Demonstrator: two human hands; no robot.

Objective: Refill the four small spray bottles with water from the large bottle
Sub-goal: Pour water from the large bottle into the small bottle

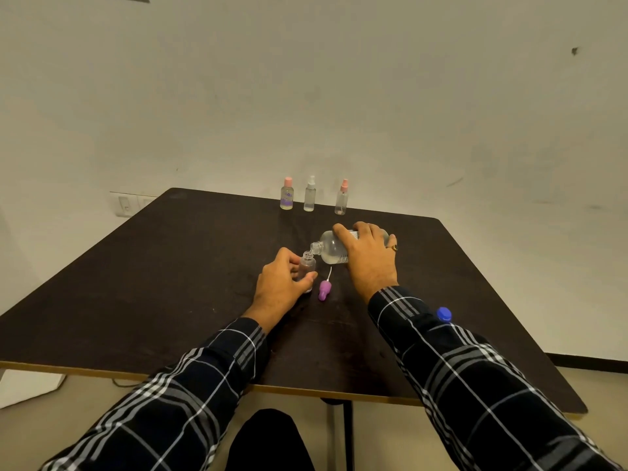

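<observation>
My right hand (368, 258) grips the large clear bottle (330, 248), tipped on its side with its open neck pointing left over a small clear bottle (307, 265). My left hand (283, 283) holds that small uncapped bottle upright on the table. Its purple spray cap (324, 289), with a thin white tube, lies on the table between my hands. Three more small bottles stand in a row at the far edge: one with a pink cap and purple label (287, 194), one with a white sprayer (310, 195), one with a pink sprayer (342, 198).
The dark table (170, 283) has a light wood edge and stands against a pale wall. A blue cap (444, 314) lies on the table just beyond my right sleeve. A wall socket (127, 205) sits behind the table's left corner.
</observation>
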